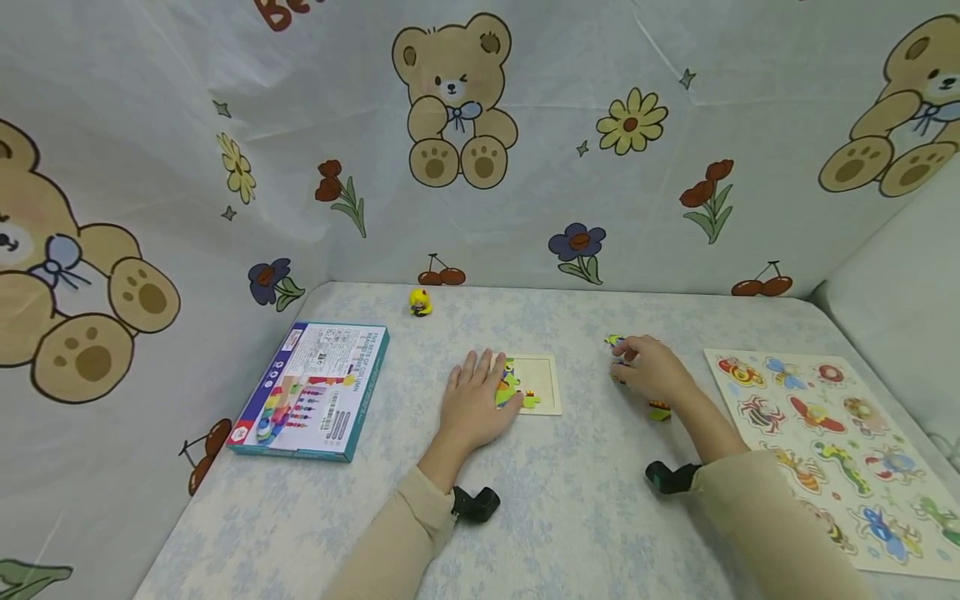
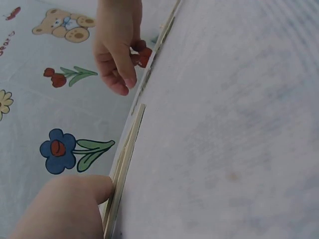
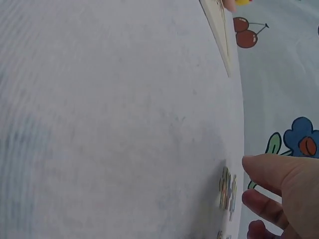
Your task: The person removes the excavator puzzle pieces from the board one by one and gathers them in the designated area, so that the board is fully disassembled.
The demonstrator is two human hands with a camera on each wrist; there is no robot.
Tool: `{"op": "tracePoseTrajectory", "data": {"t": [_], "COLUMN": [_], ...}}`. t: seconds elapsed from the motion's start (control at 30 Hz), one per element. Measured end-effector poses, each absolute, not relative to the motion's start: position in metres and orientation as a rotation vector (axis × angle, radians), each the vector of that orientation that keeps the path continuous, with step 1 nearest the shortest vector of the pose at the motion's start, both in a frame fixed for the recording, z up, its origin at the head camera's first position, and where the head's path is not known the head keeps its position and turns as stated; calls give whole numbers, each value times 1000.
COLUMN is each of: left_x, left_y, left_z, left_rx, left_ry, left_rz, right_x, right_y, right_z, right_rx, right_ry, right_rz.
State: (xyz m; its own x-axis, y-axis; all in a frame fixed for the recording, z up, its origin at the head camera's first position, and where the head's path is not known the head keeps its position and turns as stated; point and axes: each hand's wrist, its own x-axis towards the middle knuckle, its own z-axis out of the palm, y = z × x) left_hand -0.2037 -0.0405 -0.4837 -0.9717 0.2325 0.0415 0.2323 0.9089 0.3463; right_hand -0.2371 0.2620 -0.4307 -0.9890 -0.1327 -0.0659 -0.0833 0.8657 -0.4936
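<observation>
Left hand (image 1: 476,404) flat on the left part of the board (image 1: 557,387), fingers straight, not clamped; thumb by the fitted pieces (image 1: 531,400) in it. Board lies mid-table (image 1: 570,500), its right side bare. Right hand (image 1: 658,371) over the loose pieces right of the board, fingers bent, thumb and fingertips apart, nothing between them in right wrist view. One loose piece (image 1: 659,410) sits nearer the wrist, another (image 1: 614,340) just past the fingertips. Box (image 1: 315,392) far left, yellow toy (image 1: 420,302) at back, bug sheet (image 1: 832,458) right.
</observation>
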Motion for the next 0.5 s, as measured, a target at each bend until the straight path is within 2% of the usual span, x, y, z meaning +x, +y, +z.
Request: {"op": "tracePoseTrajectory", "data": {"t": [0.5], "left_x": [-205], "left_y": [-42], "left_z": [-480], "left_rx": [282], "left_ry": [3101], "left_rz": [741], "right_x": [-218], "right_y": [196], "right_z": [-431], "right_rx": [-371], "right_ry": [2879], "right_rz": [-916]}}
